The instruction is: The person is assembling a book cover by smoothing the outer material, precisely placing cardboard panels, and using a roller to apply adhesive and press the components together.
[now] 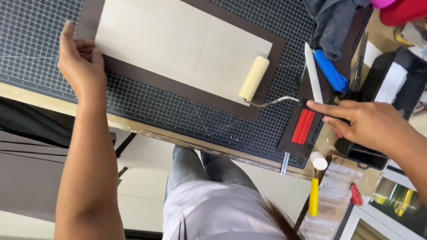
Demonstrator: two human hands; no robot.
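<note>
Gridded cutting mat (pixel 178 111) under brown sheet (pixel 187 91), foam roller (pixel 254 78), left hand (pixel 80 62)

We see no signs, labels or lit screens. Just below our right hand (pixel 369 126), at the table's (pixel 133 126) lower right corner, lies what looks like a clear-wrapped pack (pixel 333 195), oblong and pale inside; its contents are too blurred to tell.

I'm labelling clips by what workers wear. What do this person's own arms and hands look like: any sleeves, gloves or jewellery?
Both arms are bare up to the edge of the picture, with no sleeve showing. The left hand and the right hand wear no gloves, and no ring, watch or bracelet shows. The fingers are uncovered, with short, plain nails.
</note>
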